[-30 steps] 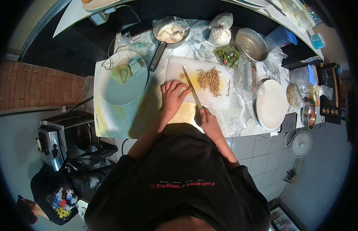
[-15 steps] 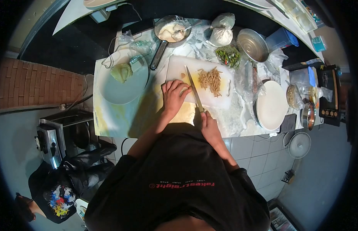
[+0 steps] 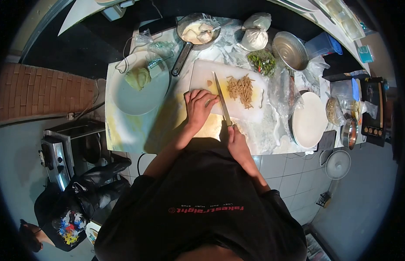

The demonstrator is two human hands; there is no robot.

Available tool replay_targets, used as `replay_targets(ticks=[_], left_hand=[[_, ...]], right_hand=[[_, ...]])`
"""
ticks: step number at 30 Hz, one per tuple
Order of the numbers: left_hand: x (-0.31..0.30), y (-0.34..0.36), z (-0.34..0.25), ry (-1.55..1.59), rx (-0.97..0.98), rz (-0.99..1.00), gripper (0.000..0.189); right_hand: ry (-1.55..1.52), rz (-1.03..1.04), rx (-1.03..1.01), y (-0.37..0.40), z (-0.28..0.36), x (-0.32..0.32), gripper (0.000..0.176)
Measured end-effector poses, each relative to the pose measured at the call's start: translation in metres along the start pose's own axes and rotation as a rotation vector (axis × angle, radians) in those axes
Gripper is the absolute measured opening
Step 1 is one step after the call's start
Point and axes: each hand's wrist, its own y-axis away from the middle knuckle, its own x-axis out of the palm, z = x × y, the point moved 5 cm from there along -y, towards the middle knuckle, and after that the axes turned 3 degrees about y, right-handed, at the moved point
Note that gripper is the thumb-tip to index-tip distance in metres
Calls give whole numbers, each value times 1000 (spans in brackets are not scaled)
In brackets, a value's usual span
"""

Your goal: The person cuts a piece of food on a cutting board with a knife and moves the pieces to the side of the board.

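My right hand grips the handle of a long kitchen knife, its blade pointing away from me across the white cutting board. My left hand rests on the near left part of the board, fingers curled and pressed together beside the blade. Whatever lies under those fingertips is mostly hidden. Right of the knife is a pile of thin brown food strips. One small brown piece lies alone, left of the blade.
On the left stands a pale blue plate with a cabbage piece. Behind the board are a saucepan, a bag of green chillies and a metal bowl. White plates stand right. Another person is lower left.
The camera view has shifted slightly. Both hands hold nearly the same pose, with the knife still alongside the left fingertips; the strip pile looks unchanged.
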Motion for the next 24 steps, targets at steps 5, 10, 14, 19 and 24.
replay_targets(ticks=[5,10,14,19,24], left_hand=[[2,-2,2,-6,4,29,13],[6,-2,5,7,-26,66,12],[6,-2,5,2,-17,65,10],[4,-3,3,2,-4,63,11],[4,-3,4,8,-11,72,11]], right_hand=[[-22,36,17,-3,0,0,48],[-46,55,33,-4,-2,1,47],[-62,83,33,-5,-4,1,47],[-77,102,57,-8,2,-1,46],[-117,78,10,-14,1,4,48]])
